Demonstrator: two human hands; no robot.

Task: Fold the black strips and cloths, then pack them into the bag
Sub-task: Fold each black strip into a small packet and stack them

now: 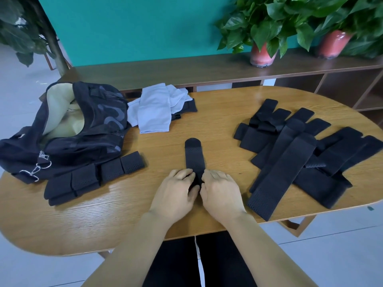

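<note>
Step in hand: folding one black strip (194,157) at bench (217,125) near edge. Left hand (175,192), right hand (220,192) together, pinching its near end. Next: roll forward, squarely. Beyond-left: folded strips (91,177), open bag (68,125).

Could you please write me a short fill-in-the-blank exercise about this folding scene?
1. Both hands, left hand and right hand, grip the near end of one black ____.
2. The open bag lies at the table's ____ end.
3. The pale cloths lie just ____ of the bag.
4. The unfolded strips are piled on the table's ____ side.

Missing words: strip; left; right; right
</note>
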